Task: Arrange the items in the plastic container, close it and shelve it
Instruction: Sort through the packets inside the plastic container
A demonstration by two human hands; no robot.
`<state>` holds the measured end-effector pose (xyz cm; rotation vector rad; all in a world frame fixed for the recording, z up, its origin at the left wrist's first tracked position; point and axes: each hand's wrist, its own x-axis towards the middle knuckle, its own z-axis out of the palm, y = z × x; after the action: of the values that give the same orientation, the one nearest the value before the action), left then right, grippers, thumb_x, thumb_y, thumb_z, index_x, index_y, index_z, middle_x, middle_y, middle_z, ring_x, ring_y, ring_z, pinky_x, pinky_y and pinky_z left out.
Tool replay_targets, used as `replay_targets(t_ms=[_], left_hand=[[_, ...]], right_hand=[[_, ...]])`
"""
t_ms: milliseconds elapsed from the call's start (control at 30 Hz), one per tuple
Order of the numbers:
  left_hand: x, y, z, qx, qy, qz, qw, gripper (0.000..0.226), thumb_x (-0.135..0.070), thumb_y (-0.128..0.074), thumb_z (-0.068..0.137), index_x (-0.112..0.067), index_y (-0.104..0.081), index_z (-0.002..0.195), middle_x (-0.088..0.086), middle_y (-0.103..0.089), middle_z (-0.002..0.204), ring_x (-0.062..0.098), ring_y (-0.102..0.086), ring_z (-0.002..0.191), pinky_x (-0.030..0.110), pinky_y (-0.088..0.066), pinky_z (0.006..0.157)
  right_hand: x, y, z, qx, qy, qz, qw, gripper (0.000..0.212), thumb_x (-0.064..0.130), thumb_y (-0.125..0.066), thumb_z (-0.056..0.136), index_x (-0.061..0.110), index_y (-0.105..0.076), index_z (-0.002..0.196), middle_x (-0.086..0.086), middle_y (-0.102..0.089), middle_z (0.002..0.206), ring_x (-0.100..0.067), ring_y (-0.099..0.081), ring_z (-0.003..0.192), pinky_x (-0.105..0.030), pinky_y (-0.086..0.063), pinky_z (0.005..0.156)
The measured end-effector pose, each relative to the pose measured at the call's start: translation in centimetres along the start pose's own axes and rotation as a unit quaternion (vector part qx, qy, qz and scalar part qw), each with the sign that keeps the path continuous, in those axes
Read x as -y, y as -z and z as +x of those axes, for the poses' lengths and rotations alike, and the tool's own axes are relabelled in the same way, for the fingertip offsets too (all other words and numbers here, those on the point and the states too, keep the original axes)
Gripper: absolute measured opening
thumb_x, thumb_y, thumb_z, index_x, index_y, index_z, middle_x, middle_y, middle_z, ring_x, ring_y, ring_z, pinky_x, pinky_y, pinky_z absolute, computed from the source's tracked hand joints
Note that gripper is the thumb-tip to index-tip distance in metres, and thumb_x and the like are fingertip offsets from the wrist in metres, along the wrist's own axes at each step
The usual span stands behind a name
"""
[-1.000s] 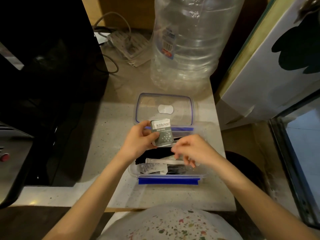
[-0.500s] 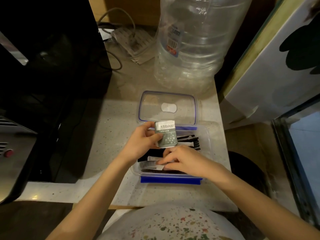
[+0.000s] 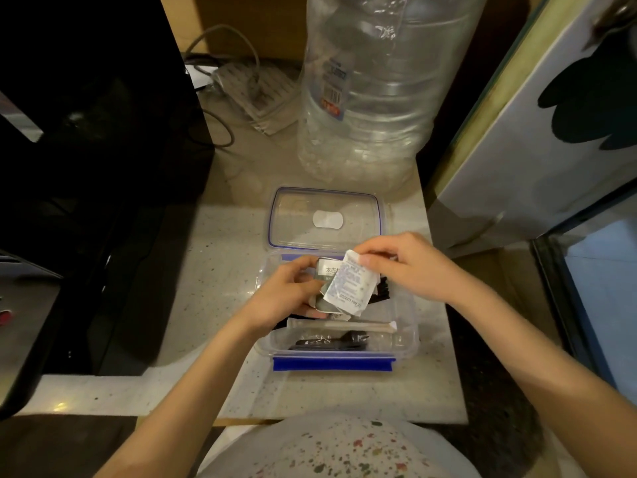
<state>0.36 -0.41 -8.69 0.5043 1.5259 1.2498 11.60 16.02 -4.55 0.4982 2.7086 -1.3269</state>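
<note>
A clear plastic container [image 3: 406,339] with a blue front clip stands open on the counter. Its lid [image 3: 293,222] with a blue seal lies flat just behind it. My left hand [image 3: 289,298] holds a grey printed packet [image 3: 327,270] over the container's left part. My right hand [image 3: 410,267] pinches the top corner of a white printed sachet [image 3: 350,288], which hangs in front of the grey packet. Inside the container lie a long white wrapped stick [image 3: 341,325] and black items [image 3: 327,341]; more black pieces show by the right wall.
A big clear water jug [image 3: 372,98] stands behind the lid. A black appliance [image 3: 86,167] fills the left side. Cables and a power strip [image 3: 255,94] lie at the back. A white panel [image 3: 537,139] rises on the right. The counter's front edge [image 3: 241,417] is close to my body.
My right hand has come up out of the container's front part holding the white sachet and now lifts it next to the grey packet. My left hand has stayed on the packet.
</note>
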Motion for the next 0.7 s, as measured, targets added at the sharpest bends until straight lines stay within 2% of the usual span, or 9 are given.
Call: replay_targets(t_ms=[100, 167, 233, 333, 500, 600, 700], left_hand=[[-0.1, 0.1, -0.3, 0.039, 0.018, -0.062, 0.997, 0.03, 0.002, -0.045, 0.09, -0.012, -0.054, 0.115, 0.013, -0.065, 0.114, 0.028, -0.066, 0.1, 0.028, -0.061, 0.066], [-0.1, 0.1, -0.4, 0.05, 0.023, -0.088, 0.995, 0.031, 0.003, -0.044, 0.09, -0.013, -0.054, 0.115, 0.013, -0.064, 0.117, 0.028, -0.065, 0.099, 0.026, -0.061, 0.063], [-0.2, 0.1, -0.5, 0.06, 0.033, -0.121, 0.99, 0.031, 0.002, -0.044, 0.091, -0.014, -0.055, 0.115, 0.012, -0.067, 0.111, 0.026, -0.067, 0.094, 0.025, -0.06, 0.061], [-0.2, -0.1, -0.6, 0.065, 0.047, -0.179, 0.981, 0.024, -0.006, -0.043, 0.093, -0.014, -0.057, 0.111, 0.009, -0.071, 0.099, 0.022, -0.07, 0.085, 0.027, -0.06, 0.061], [0.0, -0.3, -0.8, 0.065, 0.034, -0.178, 0.981, 0.023, -0.008, -0.051, 0.089, -0.015, -0.057, 0.11, 0.006, -0.072, 0.094, 0.019, -0.071, 0.084, 0.026, -0.061, 0.065], [0.0, -0.4, -1.0, 0.073, 0.022, -0.182, 0.98, 0.025, -0.007, -0.05, 0.089, -0.015, -0.055, 0.112, 0.003, -0.074, 0.091, 0.018, -0.071, 0.085, 0.025, -0.061, 0.065], [0.0, -0.6, -1.0, 0.071, 0.014, -0.193, 0.979, 0.023, -0.008, -0.049, 0.09, -0.016, -0.056, 0.109, 0.001, -0.076, 0.089, 0.017, -0.071, 0.085, 0.023, -0.06, 0.063]], right_hand=[[0.4, 0.2, 1.1, -0.009, 0.008, -0.025, 1.0, 0.024, 0.014, -0.055, 0.091, 0.016, -0.066, 0.113, 0.0, -0.07, 0.105, -0.011, -0.063, 0.096, -0.022, -0.049, 0.08], [0.7, -0.2, 1.5, -0.015, 0.018, -0.046, 0.999, 0.024, 0.016, -0.055, 0.091, 0.018, -0.066, 0.113, 0.0, -0.07, 0.108, -0.011, -0.062, 0.097, -0.026, -0.05, 0.084], [0.9, -0.7, 1.6, -0.03, 0.033, -0.07, 0.997, 0.024, 0.017, -0.054, 0.092, 0.019, -0.066, 0.112, 0.0, -0.07, 0.109, -0.013, -0.062, 0.099, -0.035, -0.05, 0.086], [0.7, -1.7, 1.6, -0.069, 0.068, -0.142, 0.985, 0.024, 0.018, -0.052, 0.092, 0.021, -0.067, 0.112, 0.001, -0.07, 0.107, -0.016, -0.06, 0.099, -0.039, -0.049, 0.084], [0.1, -3.0, 1.4, -0.149, 0.129, -0.156, 0.968, 0.015, 0.016, -0.063, 0.086, 0.018, -0.073, 0.097, 0.001, -0.073, 0.085, -0.018, -0.055, 0.083, -0.041, -0.051, 0.066], [-0.1, -3.1, 1.6, -0.162, 0.121, -0.133, 0.97, 0.013, 0.015, -0.063, 0.085, 0.015, -0.074, 0.092, 0.0, -0.069, 0.091, -0.021, -0.056, 0.091, -0.037, -0.049, 0.074], [0.0, -3.0, 1.8, -0.148, 0.089, -0.072, 0.982, 0.014, 0.012, -0.06, 0.087, 0.012, -0.072, 0.095, 0.002, -0.064, 0.094, -0.012, -0.057, 0.089, -0.021, -0.045, 0.076]])
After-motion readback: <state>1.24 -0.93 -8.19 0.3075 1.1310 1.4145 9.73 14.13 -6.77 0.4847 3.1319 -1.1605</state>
